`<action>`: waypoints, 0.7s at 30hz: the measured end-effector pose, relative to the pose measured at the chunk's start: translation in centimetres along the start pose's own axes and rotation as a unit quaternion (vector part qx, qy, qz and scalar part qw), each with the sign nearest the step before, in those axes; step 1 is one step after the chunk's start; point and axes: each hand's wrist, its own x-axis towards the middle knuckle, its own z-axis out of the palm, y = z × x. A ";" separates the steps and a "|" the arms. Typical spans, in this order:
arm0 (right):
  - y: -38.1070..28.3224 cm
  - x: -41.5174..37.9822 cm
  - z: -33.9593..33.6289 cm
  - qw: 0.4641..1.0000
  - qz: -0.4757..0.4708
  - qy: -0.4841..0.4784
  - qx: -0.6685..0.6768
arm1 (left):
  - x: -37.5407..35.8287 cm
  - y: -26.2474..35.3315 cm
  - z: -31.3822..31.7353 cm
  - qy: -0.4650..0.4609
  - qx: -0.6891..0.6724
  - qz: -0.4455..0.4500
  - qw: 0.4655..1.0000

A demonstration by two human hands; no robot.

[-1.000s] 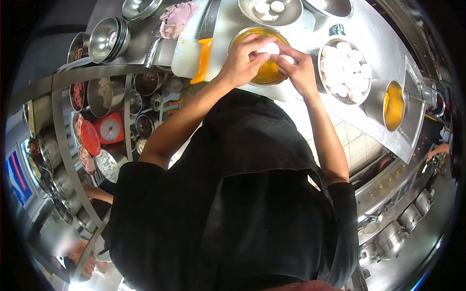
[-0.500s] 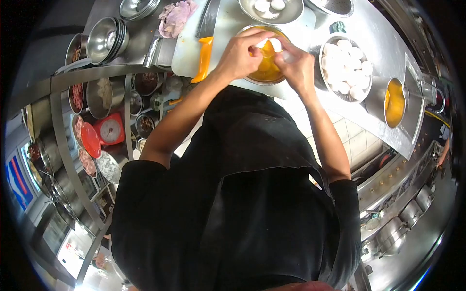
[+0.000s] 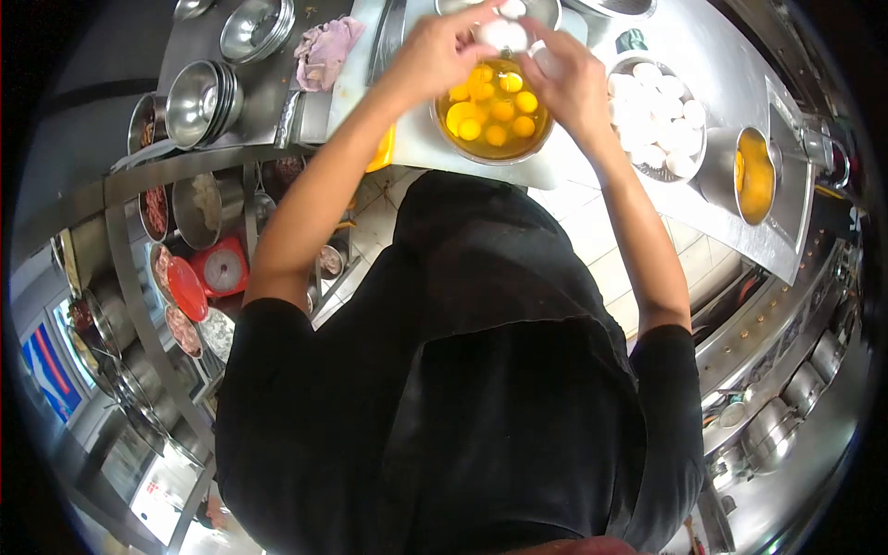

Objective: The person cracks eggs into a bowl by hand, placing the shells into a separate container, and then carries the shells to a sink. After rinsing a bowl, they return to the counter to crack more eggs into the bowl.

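A metal bowl (image 3: 496,159) holds several yellow yolks in clear egg white, on a white cutting board. Above its far rim, my left hand (image 3: 444,51) has its fingers closed round a white eggshell piece (image 3: 500,35). My right hand (image 3: 566,79) grips another white eggshell piece (image 3: 548,57) beside it, slightly blurred. Just beyond both hands is a second bowl (image 3: 548,13) with white shells in it. To the right of my right hand, whole white eggs (image 3: 661,116) fill a metal colander.
A container of yellow liquid (image 3: 756,176) stands at the right. On the left are stacked metal bowls (image 3: 194,104), a pink cloth (image 3: 326,54) and an orange-handled knife (image 3: 383,150). Lower left, a red scale (image 3: 222,266) sits among food containers on a rack.
Both hands have moved away from over the yolk bowl toward the shell bowl, with shells in them. The yolks now show fully.
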 end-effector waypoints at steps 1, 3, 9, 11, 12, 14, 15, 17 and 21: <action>0.4 1.5 0.6 1.000 -0.004 0.004 -0.015 | 1.5 1.0 -0.9 -0.043 -0.027 -0.037 0.998; 0.9 3.7 1.1 0.978 0.161 -0.095 0.093 | 4.2 -0.6 -0.8 -0.037 -0.014 0.018 0.999; 4.0 -1.4 -7.3 0.960 0.266 0.069 0.052 | 5.1 2.1 2.3 0.063 0.126 0.131 0.981; 6.3 -5.6 -11.7 0.940 0.313 0.131 0.030 | 5.3 4.1 7.1 -0.046 -0.028 0.109 0.993; 7.7 -7.8 -13.8 0.931 0.322 0.169 0.032 | 5.8 4.4 10.0 -0.110 -0.022 0.135 0.985; 8.2 -10.2 -15.9 0.905 0.325 0.258 0.100 | 6.8 5.7 15.2 -0.210 0.126 0.185 0.952; 7.4 -11.0 -16.9 0.881 0.344 0.292 0.141 | 6.8 6.2 17.0 -0.211 0.126 0.210 0.946; 6.5 -12.9 -18.8 0.886 0.359 0.278 0.093 | 7.1 5.9 20.0 -0.195 0.182 0.234 0.935; 6.6 -16.5 -19.2 0.864 0.417 0.279 0.038 | 6.2 6.5 20.6 -0.198 0.150 0.200 0.948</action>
